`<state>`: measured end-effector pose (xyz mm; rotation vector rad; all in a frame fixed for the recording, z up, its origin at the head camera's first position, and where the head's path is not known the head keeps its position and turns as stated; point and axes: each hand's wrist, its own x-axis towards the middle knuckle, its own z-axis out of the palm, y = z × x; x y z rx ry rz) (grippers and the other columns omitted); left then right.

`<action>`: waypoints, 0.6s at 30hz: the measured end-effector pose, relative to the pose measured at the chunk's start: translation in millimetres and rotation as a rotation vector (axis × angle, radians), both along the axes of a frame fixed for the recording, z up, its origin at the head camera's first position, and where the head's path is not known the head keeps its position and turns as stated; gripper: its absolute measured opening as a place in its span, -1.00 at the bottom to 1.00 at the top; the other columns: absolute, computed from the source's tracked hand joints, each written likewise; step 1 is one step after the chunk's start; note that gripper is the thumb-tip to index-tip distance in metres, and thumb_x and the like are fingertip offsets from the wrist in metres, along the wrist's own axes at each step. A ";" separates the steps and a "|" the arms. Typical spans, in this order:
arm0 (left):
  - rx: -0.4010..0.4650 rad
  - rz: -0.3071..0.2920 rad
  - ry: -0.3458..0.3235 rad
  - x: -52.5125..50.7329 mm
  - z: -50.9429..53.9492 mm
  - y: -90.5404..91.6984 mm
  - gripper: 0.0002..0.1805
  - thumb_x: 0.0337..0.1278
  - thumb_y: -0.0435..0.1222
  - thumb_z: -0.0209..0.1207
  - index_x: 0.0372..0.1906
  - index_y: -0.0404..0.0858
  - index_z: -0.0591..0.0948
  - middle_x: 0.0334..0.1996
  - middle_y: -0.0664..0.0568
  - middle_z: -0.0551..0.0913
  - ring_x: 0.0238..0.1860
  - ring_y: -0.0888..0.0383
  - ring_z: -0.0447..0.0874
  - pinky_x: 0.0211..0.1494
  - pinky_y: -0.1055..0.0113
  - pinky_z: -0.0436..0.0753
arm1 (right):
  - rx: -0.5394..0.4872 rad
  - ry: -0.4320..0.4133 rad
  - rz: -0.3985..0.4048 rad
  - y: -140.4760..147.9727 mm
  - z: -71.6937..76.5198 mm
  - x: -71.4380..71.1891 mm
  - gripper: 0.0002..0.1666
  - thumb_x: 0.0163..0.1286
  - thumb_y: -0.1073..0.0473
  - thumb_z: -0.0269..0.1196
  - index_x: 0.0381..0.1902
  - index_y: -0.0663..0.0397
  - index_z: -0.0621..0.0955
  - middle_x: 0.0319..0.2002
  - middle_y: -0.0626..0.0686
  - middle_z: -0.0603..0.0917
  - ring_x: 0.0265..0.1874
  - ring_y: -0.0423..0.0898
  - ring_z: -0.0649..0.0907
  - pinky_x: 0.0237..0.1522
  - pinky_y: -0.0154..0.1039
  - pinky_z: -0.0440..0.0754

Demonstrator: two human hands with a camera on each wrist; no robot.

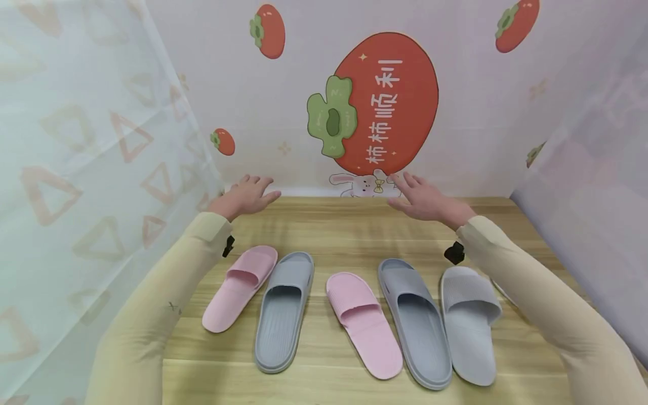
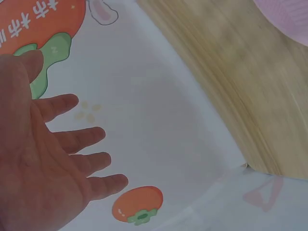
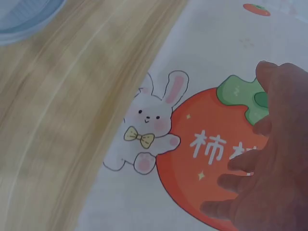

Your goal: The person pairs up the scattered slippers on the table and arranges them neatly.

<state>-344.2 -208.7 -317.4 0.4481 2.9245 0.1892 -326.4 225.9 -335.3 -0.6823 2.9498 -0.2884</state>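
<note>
My left hand [image 1: 246,196] is held out above the far left of the wooden surface, fingers spread and holding nothing. Its palm and parted fingers also show in the left wrist view. On the other side my right hand [image 1: 421,198] reaches out the same way, with no object in it. Below the left hand lie a pink slipper [image 1: 238,289] and a grey slipper [image 1: 284,312]. A second pink slipper [image 1: 364,326] lies in the middle. To its right are a blue-grey slipper [image 1: 417,326] and a light grey slipper [image 1: 469,326], side by side.
Another pale slipper edge [image 1: 502,291] peeks out from behind the right sleeve. A white back wall [image 1: 293,101] printed with red persimmons and a rabbit rises behind the wooden surface [image 1: 324,236]. Patterned side sheets [image 1: 101,140] stand at left and right.
</note>
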 end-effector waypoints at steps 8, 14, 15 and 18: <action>0.054 0.014 -0.028 2.7 -8.6 -8.1 -0.23 0.45 0.20 -0.29 0.54 -0.18 0.08 0.51 -0.33 0.05 0.54 -0.34 -0.19 0.44 -0.36 0.03 | -0.066 -0.010 0.024 -8.7 -7.4 12.7 -0.06 0.51 -0.23 -0.02 0.59 0.06 -0.12 0.56 0.34 -0.13 0.48 0.45 -0.03 0.40 0.38 0.06; 0.074 -0.004 -0.020 4.6 -22.3 -12.5 -0.23 0.46 0.19 -0.32 0.53 -0.22 0.11 0.49 -0.34 0.09 0.52 -0.32 -0.08 0.45 -0.29 0.09 | -0.064 -0.005 0.042 -15.0 -15.3 21.2 -0.05 0.50 -0.26 -0.02 0.59 0.02 -0.12 0.55 0.34 -0.10 0.46 0.45 0.04 0.41 0.36 0.09; 0.088 -0.011 -0.011 5.1 -24.6 -13.0 -0.24 0.47 0.18 -0.31 0.52 -0.25 0.12 0.48 -0.36 0.11 0.51 -0.32 -0.05 0.46 -0.27 0.10 | -0.070 -0.011 0.043 -16.7 -16.5 23.0 -0.04 0.49 -0.27 -0.01 0.59 0.02 -0.12 0.55 0.34 -0.10 0.47 0.45 0.04 0.42 0.35 0.08; 0.124 -0.023 0.017 7.6 -29.8 -14.4 -0.25 0.48 0.16 -0.28 0.50 -0.28 0.16 0.46 -0.37 0.17 0.49 -0.31 0.04 0.46 -0.23 0.14 | -0.085 -0.022 0.045 -23.4 -19.3 30.0 -0.03 0.48 -0.29 -0.01 0.59 0.00 -0.12 0.56 0.33 -0.09 0.47 0.44 0.04 0.42 0.35 0.08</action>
